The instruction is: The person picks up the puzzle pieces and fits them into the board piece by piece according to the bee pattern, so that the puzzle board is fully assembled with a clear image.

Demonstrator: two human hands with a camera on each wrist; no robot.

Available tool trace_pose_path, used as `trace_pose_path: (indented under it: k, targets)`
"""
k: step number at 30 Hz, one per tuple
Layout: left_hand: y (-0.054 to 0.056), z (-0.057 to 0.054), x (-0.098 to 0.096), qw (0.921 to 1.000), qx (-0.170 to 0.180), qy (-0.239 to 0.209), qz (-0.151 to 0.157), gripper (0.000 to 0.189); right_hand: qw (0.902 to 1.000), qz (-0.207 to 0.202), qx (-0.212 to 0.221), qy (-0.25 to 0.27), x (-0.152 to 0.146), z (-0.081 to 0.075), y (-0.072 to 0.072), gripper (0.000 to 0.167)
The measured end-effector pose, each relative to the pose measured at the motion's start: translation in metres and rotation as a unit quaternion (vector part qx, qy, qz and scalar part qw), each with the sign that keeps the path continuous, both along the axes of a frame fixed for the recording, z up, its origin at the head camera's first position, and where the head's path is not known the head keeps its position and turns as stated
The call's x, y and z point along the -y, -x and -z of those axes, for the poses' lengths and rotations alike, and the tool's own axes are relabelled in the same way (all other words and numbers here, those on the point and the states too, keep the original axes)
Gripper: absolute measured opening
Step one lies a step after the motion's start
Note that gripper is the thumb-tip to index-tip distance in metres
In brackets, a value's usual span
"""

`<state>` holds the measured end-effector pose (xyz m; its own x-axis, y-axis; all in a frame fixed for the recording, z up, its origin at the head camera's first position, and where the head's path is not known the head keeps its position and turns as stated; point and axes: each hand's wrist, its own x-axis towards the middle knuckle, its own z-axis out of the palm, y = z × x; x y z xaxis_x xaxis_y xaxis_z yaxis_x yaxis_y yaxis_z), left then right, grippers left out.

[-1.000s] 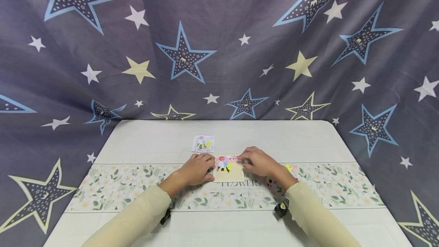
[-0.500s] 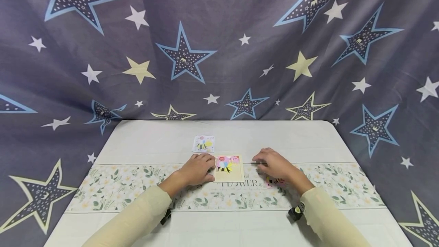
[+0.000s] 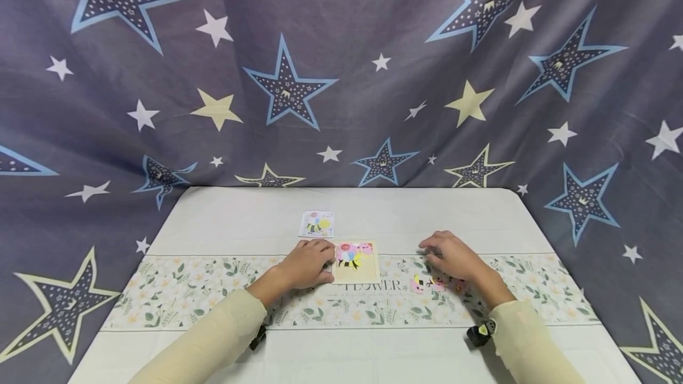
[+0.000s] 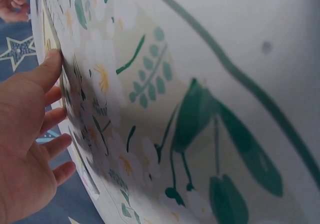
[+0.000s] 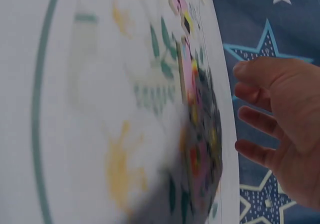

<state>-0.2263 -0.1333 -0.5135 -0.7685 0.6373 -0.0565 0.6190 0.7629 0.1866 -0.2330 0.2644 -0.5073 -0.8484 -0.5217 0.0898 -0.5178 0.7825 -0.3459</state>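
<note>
A shallow wooden puzzle board lies on the table in the head view, its upper part filled with pink pieces showing a bee picture. My left hand holds the board by its left edge, and the left wrist view shows the thumb against that edge. Off to the right, my right hand hovers with loosely bent fingers and nothing in them. Loose puzzle pieces lie just below and beside it; the forearm hides part of the group. Several pieces also show edge-on in the right wrist view.
Behind the board lies a small picture card with a bee on it. A floral band with lettering crosses the white tabletop. A star-patterned curtain closes off the back and both sides.
My right hand has left the board's upper right corner and moved right, uncovering pink pieces on the board and loose pieces on the table. My left hand stays in place.
</note>
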Motion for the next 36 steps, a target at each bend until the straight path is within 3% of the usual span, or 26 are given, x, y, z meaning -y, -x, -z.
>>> trace_pose_path:
  k: [8, 15, 23, 36]
  targets:
    - [0.000, 0.000, 0.000, 1.0000, 0.006, 0.001, -0.001, 0.039, 0.9994, 0.025, 0.006, -0.025, -0.028, 0.003, -0.005, 0.026]
    - [0.000, 0.001, 0.001, 1.0000, 0.002, 0.000, 0.003, 0.035, 0.9994, 0.008, 0.024, -0.021, -0.045, 0.001, -0.009, 0.031]
    - [0.001, 0.002, 0.001, 1.0000, -0.001, -0.002, 0.001, 0.039, 0.9979, 0.032, 0.038, -0.042, -0.048, 0.002, -0.014, 0.033]
    - [-0.001, -0.001, 0.001, 0.9999, 0.006, -0.009, 0.000, 0.038, 0.9969, 0.035, 0.046, -0.053, -0.047, 0.001, -0.011, 0.033]
